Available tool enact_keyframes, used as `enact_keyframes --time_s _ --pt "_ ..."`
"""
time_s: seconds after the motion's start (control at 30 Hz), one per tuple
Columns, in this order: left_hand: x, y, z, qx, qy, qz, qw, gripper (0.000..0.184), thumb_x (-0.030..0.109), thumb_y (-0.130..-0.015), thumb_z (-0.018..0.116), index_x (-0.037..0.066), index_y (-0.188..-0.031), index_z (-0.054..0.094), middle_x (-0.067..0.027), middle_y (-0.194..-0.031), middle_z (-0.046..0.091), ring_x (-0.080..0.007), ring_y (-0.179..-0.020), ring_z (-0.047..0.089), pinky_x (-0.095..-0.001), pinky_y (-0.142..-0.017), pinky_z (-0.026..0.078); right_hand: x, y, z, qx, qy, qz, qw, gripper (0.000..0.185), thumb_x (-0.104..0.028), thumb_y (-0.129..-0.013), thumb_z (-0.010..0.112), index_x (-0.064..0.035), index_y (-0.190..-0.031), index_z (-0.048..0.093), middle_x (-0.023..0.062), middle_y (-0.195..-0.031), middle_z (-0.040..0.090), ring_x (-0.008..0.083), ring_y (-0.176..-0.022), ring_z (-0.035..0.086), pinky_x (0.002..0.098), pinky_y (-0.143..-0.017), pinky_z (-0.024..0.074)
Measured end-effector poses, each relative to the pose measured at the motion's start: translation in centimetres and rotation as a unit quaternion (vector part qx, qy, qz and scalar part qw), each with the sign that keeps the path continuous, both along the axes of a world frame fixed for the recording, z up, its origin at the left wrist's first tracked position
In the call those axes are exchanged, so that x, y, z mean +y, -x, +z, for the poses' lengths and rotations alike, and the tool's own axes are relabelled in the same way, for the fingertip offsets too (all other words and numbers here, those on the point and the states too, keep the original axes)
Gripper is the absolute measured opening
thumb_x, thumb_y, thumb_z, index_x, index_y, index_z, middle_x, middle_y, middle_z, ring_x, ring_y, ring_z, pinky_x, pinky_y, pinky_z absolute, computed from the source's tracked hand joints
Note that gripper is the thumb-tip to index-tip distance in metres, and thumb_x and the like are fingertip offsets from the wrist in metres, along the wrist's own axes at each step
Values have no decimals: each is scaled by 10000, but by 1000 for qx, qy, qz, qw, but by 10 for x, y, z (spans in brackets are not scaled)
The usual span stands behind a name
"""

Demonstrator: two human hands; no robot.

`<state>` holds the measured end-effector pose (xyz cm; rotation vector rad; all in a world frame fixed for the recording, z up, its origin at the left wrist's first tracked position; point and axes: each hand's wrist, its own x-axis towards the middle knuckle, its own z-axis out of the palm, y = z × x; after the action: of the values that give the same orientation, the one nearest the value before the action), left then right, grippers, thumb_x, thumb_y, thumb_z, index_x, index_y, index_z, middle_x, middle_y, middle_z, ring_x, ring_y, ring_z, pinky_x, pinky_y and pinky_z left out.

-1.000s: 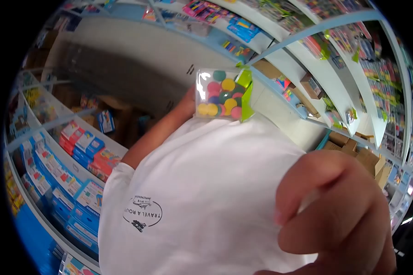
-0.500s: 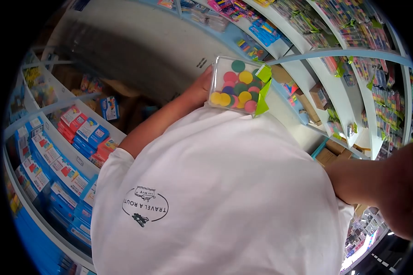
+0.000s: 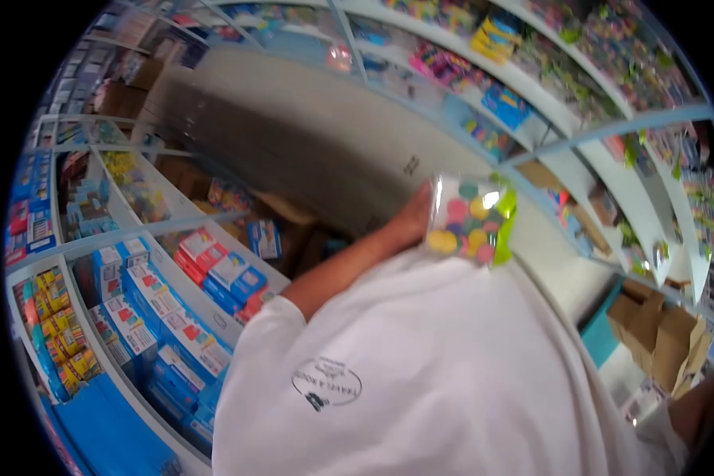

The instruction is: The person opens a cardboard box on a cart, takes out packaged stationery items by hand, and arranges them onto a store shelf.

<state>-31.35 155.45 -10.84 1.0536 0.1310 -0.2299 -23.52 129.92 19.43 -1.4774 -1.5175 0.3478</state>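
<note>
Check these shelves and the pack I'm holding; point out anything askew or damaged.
The cardboard box at right looks untidy, its flaps splayed open. On the left, a blue box sits askew, apart from the stacked boxes. The clear pack in the left hand shows no obvious damage, though blur limits detail.

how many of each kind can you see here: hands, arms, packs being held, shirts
Hands: 1, the left hand
Arms: 2, the left arm and part of the right arm
Packs being held: 1, a clear pack of coloured discs
Shirts: 1, a white shirt
Total: 5
</note>
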Motion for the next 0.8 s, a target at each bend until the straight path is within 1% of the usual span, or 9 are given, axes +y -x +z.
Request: enact_keyframes --time_s 0.33,0.8 --pt "-4 4 -16 35 11 -20 999 485 304 -956 624 8 -1318 495 -117 -1270 574 -186 -1156 564 -341 -990 498 -9 -1 -18 -44 -29 -105 993 735 -550 -949 503 -24 -1455 413 174 -1421 488 290 -1293 472 423 -1037 400" --pt "-8 -3 -20 36 18 10 999 603 467 -978 575 21 -1359 439 -113 -1322 514 -180 -1234 482 -344 -1060 424 -18 -10 -20 -72 -60 -170 981 747 -587 -949 470 -18 -1433 441 169 -1414 496 277 -1287 485 417 -1013 429"
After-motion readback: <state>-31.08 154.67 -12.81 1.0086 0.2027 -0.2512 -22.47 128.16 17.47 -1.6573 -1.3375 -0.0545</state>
